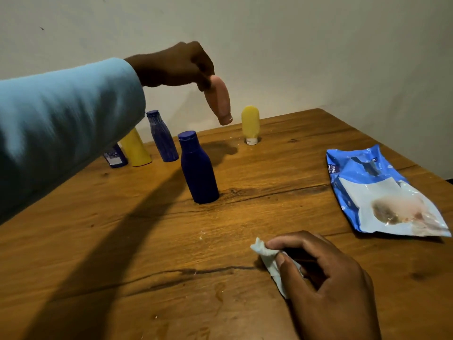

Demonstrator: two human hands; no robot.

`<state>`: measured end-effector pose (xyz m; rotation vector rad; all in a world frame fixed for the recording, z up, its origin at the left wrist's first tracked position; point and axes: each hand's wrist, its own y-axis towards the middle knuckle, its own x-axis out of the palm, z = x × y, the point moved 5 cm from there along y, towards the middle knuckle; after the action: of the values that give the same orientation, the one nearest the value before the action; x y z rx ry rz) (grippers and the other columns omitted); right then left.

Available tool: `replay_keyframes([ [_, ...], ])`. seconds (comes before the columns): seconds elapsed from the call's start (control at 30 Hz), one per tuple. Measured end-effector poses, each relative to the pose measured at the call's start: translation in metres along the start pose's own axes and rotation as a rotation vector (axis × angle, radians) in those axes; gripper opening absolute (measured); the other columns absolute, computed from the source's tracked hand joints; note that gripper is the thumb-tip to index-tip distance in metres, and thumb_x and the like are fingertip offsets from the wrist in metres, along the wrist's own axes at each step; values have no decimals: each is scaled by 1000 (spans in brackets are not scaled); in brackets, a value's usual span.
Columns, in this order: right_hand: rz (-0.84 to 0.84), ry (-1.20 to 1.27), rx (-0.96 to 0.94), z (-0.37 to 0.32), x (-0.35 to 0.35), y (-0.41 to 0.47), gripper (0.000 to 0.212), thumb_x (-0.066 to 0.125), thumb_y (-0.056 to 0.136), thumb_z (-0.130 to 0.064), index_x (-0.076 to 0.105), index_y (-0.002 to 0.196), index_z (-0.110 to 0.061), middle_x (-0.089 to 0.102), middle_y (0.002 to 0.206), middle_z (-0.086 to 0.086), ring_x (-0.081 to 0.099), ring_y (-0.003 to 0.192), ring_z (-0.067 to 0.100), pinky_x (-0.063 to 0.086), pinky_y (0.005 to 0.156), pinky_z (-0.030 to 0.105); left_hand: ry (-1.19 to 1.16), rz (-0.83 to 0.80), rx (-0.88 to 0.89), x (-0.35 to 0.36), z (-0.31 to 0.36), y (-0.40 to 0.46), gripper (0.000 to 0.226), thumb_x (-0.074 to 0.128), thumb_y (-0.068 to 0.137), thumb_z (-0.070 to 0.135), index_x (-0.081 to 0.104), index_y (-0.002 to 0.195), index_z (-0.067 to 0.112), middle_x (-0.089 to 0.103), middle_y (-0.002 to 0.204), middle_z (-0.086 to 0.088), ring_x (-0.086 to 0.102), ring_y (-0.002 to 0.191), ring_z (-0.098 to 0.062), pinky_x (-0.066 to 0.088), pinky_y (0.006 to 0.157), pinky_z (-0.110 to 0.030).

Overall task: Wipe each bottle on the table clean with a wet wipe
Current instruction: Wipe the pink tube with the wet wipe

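Observation:
My left hand (180, 66) holds a pink bottle (219, 100) by its upper end, cap down, in the air above the far part of the wooden table (147, 241). Just right of it a yellow tube (250, 123) stands on its white cap. A dark blue bottle (198, 168) stands upright mid-table. Behind it stand a lighter blue bottle (162, 136), a yellow bottle (136, 149) and a small blue container (114, 157), partly hidden by my sleeve. My right hand (326, 273) rests near the front edge, shut on a crumpled white wet wipe (270, 260).
A blue wet-wipe packet (382, 192) lies flat at the table's right side. A pale wall (294, 45) rises directly behind the table's far edge. My left sleeve casts a long shadow across the left half of the table.

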<state>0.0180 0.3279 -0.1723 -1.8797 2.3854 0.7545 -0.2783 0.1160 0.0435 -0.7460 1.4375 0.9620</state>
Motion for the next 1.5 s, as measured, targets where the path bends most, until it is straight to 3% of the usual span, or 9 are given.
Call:
replay_keyframes([
  [0.23, -34, -7, 48, -3, 0, 0, 44, 80, 82, 4, 78, 77, -39, 73, 86, -28, 67, 90, -12, 45, 70, 0, -238, 277, 197, -84, 57, -85, 22, 56, 101, 22, 71, 108, 9, 69, 96, -1, 66, 83, 4, 52, 76, -14],
  [0.4, -19, 17, 66, 0, -2, 0, 36, 76, 87, 2, 80, 83, -34, 78, 89, -19, 73, 85, -2, 54, 73, 13, -640, 171, 334, -41, 106, -176, 21, 55, 98, 16, 69, 98, 1, 66, 88, 2, 64, 86, -13, 51, 76, -28],
  [0.5, 24, 59, 68, -1, -4, -2, 28, 75, 91, -3, 80, 92, -31, 79, 93, -14, 74, 89, 4, 60, 78, 29, -800, 27, 208, 41, 115, -226, 26, 61, 92, 34, 70, 97, 11, 67, 93, 5, 65, 88, -13, 54, 76, -25],
  [0.6, 79, 95, 57, -9, -8, -5, 20, 74, 95, -14, 79, 103, -31, 78, 99, -15, 72, 94, 1, 58, 78, 26, -923, -49, 25, 102, 110, -256, 29, 59, 87, 48, 68, 99, 22, 68, 96, 19, 64, 92, -6, 53, 77, -23],
  [0.77, 119, 114, 35, -17, -10, -9, 16, 71, 98, -19, 77, 108, -30, 77, 104, -14, 72, 100, 3, 58, 83, 28, -1037, -72, -123, 145, 102, -264, 22, 58, 103, 40, 68, 100, 21, 67, 83, 18, 59, 75, -9, 49, 69, -33],
  [1.03, 114, -55, -151, -49, -1, -25, 19, 69, 98, -18, 75, 113, -27, 74, 111, -15, 70, 107, 9, 60, 79, 26, -1105, -48, -116, 156, 108, -267, 25, 52, 110, 34, 64, 117, 13, 71, 79, 5, 65, 64, -10, 48, 51, -24],
  [1.23, 51, -237, -285, -61, 24, -34, 22, 74, 95, -9, 75, 113, -22, 70, 113, -10, 67, 107, 6, 55, 81, 17, -1147, -85, -77, 155, 111, -270, 22, 55, 108, 36, 57, 125, 21, 78, 92, 5, 68, 67, -13, 53, 55, -31],
  [1.33, 28, -287, -288, -59, 25, -38, 27, 75, 93, -7, 74, 116, -22, 68, 116, -9, 65, 110, 4, 52, 83, 10, -1199, -216, -49, 158, 111, -275, 48, 77, 94, 23, 51, 135, 29, 78, 110, -1, 72, 83, -16, 56, 66, -29],
  [1.5, -16, -288, -287, -59, 24, -58, 30, 76, 90, -8, 73, 115, -25, 67, 115, -10, 65, 109, 4, 54, 79, 12, -1093, -238, 8, 161, 110, -279, 83, 93, 79, 18, 44, 145, 34, 68, 126, 12, 67, 108, 6, 55, 76, -13],
])
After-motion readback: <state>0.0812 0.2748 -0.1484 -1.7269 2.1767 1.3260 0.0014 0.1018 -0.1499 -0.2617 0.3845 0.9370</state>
